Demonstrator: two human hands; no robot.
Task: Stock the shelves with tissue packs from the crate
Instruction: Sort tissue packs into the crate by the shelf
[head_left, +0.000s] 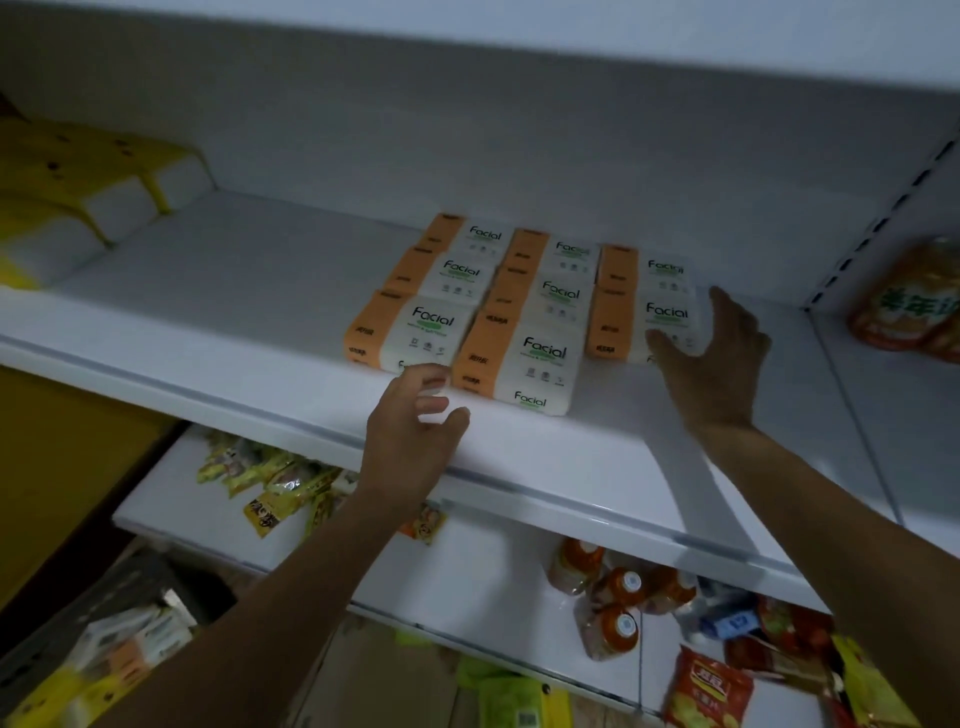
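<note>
Several orange-and-white "Facial" tissue packs (524, 358) lie flat in three rows on the white shelf (597, 457). My left hand (410, 431) hovers at the shelf's front edge, fingers loosely curled, just in front of the front-left pack (410, 332), holding nothing. My right hand (717, 358) is spread open beside the right row, its fingers against the front-right pack (644, 325). The crate (104, 654) sits at the bottom left with more packs inside, blurred.
Yellow-and-white tissue packs (93, 187) fill the shelf's far left. Orange bottles (919, 296) stand in the bay to the right. The lower shelf (467, 587) holds snack bags (270, 483), wrapped bottles (618, 597) and red packets (706, 691).
</note>
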